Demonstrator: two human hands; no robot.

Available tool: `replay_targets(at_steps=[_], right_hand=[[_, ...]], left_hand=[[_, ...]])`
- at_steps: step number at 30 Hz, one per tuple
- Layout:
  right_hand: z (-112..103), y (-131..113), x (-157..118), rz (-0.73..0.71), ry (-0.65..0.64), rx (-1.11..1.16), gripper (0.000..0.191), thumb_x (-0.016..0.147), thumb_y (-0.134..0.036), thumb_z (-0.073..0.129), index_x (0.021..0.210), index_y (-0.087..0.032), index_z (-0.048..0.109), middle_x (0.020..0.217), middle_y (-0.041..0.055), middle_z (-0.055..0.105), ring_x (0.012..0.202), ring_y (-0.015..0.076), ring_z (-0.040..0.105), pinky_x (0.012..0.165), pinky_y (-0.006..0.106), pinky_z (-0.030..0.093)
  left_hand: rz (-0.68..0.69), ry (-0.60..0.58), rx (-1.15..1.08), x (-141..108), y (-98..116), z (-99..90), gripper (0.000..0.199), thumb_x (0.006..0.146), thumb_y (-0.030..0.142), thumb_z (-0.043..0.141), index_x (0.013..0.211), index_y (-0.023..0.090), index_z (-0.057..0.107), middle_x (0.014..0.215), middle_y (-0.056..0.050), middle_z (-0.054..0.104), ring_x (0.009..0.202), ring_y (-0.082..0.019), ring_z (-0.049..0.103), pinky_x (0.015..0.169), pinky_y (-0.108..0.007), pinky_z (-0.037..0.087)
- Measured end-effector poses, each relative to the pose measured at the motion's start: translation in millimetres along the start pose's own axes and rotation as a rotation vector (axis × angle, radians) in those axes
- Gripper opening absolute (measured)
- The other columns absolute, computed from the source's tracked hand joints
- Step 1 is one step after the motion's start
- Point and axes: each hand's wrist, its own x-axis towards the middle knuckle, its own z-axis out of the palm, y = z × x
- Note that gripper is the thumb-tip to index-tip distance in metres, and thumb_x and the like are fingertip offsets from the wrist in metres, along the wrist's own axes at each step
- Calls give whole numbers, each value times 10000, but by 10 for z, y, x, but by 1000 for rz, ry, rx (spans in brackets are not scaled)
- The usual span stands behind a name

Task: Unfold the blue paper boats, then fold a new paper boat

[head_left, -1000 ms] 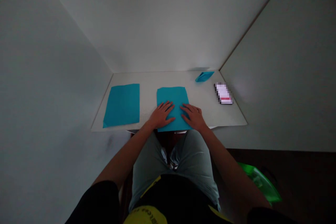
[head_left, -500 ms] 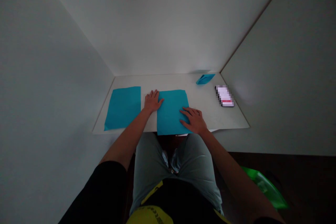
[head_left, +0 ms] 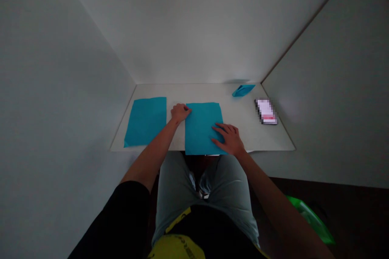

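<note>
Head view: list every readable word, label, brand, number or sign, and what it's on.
None legible.
Yellow patch on the black shirt: dark lettering, too small and blurred to read.
Phone: screen pixelated, unreadable.
Middle blue sheet, left blue sheet, folded blue piece: no lettering visible.

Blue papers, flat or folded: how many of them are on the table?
3: a left sheet, a middle sheet beneath the right hand, with the left hand at its edge, and a folded piece at the back right. Others may be hidden underneath.
</note>
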Motion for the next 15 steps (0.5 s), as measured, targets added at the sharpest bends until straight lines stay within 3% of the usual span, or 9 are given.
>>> replay_targets(at_steps=[4,6,11,15], right_hand=[[4,11,4,6,-2,0,521,987,-574,677,1452,-340,695,1574,74,646,1417,373,567,1207,606,349],[5,14,5,2,-1,3,520,984,-575,677,1447,-339,699,1571,72,649,1410,377,569,1198,610,358],[20,35,5,3,10,0,501,992,-576,652,1429,-340,712,1553,73,663,1388,378,584,1188,619,367],[49,78,-6,-11,25,-21,504,997,-579,634,1424,-325,716,1548,85,665,1380,385,591,1175,620,379]], left_hand=[[18,88,-2,-83,6,24,727,851,520,860,1430,161,607,1505,-217,572,1381,-360,605,1120,-447,505],[-2,63,-13,-75,6,32,781,810,515,898,1433,147,605,1527,-232,531,1385,-374,610,1122,-445,514],[40,-8,-58,-3,-18,72,524,818,448,885,1225,159,725,1440,-216,613,1299,-350,661,1083,-427,539],[96,-17,-232,-37,-87,125,238,936,322,775,1121,188,713,1230,-144,755,1159,-274,705,1020,-397,548]])
